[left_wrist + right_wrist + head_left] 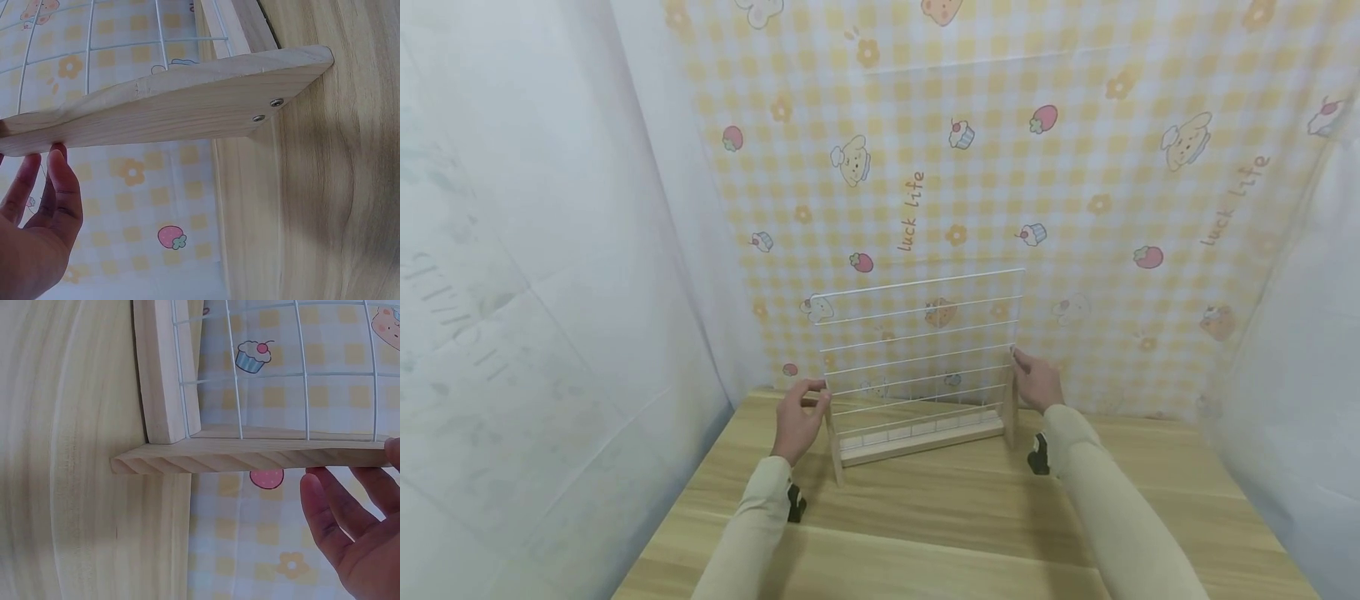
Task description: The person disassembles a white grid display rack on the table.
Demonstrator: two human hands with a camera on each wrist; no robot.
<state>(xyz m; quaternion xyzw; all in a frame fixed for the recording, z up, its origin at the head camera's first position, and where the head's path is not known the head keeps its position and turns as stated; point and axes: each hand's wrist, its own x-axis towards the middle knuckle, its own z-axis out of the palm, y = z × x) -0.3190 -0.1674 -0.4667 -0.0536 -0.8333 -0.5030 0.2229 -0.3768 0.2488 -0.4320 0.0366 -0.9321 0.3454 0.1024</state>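
Note:
A desktop rack with a white wire grid and a pale wooden base bar (922,443) stands upright on the table, turned slightly at an angle. My left hand (796,423) pinches the upper end of its left wooden side panel (181,112); two screw heads show low on that panel in the left wrist view. On the other side, my right hand (1039,383) holds the top of the right wooden side panel (250,457) between thumb and fingers. Both panels' feet rest on the tabletop. The left thumb is mostly hidden in the left wrist view.
The wood-grain table (940,533) reaches back to a yellow-and-white checked cloth (1075,167) hanging just behind the rack. White sheets hang at the left (535,250) and the right (1315,350). Dark wrist devices sit under both sleeves.

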